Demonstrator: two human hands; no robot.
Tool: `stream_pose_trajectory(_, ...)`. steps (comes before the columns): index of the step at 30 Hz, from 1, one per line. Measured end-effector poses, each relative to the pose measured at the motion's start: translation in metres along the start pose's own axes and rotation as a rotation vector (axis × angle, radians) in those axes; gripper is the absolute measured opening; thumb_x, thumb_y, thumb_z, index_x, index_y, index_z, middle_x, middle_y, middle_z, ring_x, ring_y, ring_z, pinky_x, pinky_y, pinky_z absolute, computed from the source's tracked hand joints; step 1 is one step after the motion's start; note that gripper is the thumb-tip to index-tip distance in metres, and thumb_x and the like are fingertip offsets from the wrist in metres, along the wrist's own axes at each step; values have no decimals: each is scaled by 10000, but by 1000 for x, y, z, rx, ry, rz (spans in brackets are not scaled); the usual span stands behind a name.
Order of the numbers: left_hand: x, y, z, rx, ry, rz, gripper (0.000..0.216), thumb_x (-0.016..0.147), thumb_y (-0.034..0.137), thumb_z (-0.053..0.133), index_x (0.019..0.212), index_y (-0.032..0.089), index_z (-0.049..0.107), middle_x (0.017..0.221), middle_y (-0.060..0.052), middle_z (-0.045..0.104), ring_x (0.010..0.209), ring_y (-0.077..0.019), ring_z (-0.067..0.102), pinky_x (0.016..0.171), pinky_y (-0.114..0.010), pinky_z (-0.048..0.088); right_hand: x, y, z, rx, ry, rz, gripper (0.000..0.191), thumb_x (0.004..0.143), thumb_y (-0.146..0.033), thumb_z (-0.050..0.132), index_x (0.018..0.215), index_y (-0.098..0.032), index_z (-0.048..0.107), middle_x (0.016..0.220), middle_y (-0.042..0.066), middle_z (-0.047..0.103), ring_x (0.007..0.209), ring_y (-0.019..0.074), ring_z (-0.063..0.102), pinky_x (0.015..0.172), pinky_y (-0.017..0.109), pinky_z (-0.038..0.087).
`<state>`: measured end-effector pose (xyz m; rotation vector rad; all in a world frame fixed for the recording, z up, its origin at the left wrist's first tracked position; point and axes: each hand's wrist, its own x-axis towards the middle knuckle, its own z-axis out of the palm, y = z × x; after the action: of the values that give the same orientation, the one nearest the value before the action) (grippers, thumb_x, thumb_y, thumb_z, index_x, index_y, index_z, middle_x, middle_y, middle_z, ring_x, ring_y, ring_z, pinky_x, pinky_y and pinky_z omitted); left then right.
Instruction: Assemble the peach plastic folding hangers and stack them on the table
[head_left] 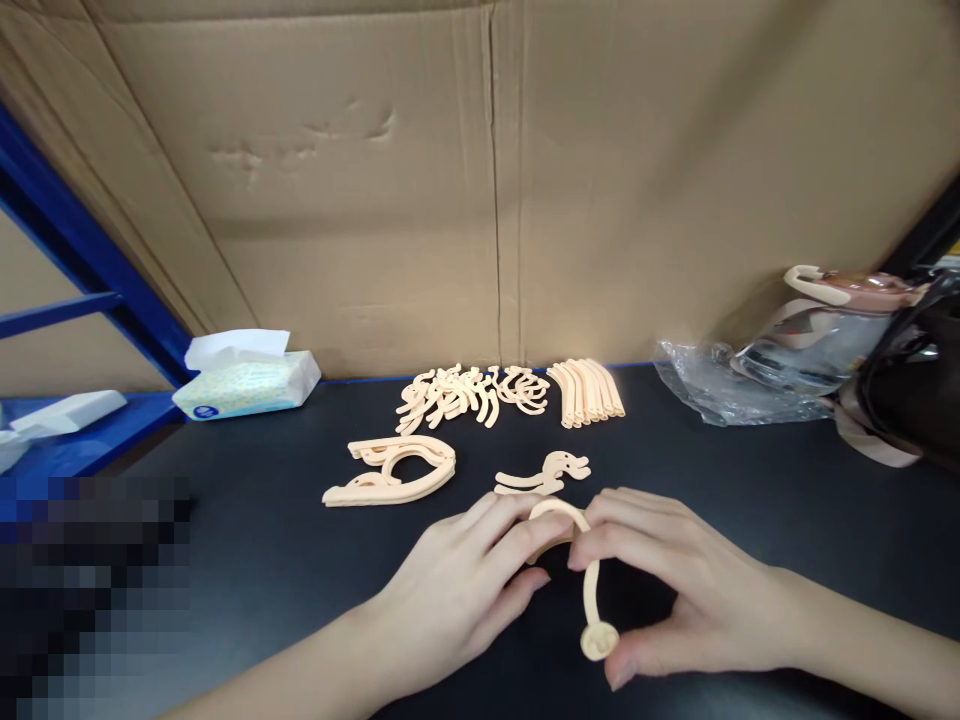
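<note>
A beige curved plastic piece with a round disc end (599, 641), which looks like part of a folding hanger, is held low over the dark table. My left hand (469, 575) closes its fingers around the arched upper end. My right hand (686, 580) grips the piece's middle with its fingers, its thumb lying beside the disc. Fingers hide part of the arch. Just beyond my hands, small hook-shaped parts (559, 470) lie on the table. Farther left rests a folded beige hanger (442, 470).
At the back lie a pile of small curved parts (450, 392) and a row of longer beige arms (589, 392). A tissue pack (247, 385) stands back left. Clear plastic wrap (705, 385), a transparent bottle (817, 340) and a dark bag (919, 370) occupy the right.
</note>
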<state>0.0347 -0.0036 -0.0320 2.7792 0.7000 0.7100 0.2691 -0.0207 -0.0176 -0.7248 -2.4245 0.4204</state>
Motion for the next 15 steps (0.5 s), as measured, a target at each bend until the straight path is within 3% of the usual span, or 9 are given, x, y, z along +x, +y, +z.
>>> stream_pose_trajectory(3,-2,-2,1,34,115,17,437,903,137,504,1316,194,374,1185,-60,579,1059,-150,549,892,-272,479,-2,7,-8,-43,100,21,392,791,-515,648,984,-189,547,867,42,604,772,159,568,682,262,460)
stream_pose_trajectory(6,-2,-4,1,95,205,20,307,896,142,518,1197,195,480,986,-25,636,844,-135,583,753,-247,494,-4,14,-14,-60,206,64,335,816,-439,651,1020,-195,545,883,49,602,789,169,577,686,271,476)
stream_pose_trajectory(10,-1,-5,0,161,134,25,130,887,206,554,1015,189,568,800,-3,609,694,-142,532,607,-243,441,-5,21,-14,-15,272,176,295,776,-355,709,1004,-215,585,890,23,609,826,165,590,746,282,488)
stream_pose_trajectory(15,-2,-7,2,183,47,29,116,900,214,538,1005,197,585,792,1,592,704,-146,511,579,-236,404,-2,28,-8,150,284,360,331,726,-378,746,1011,-237,655,883,5,610,796,146,588,768,290,511)
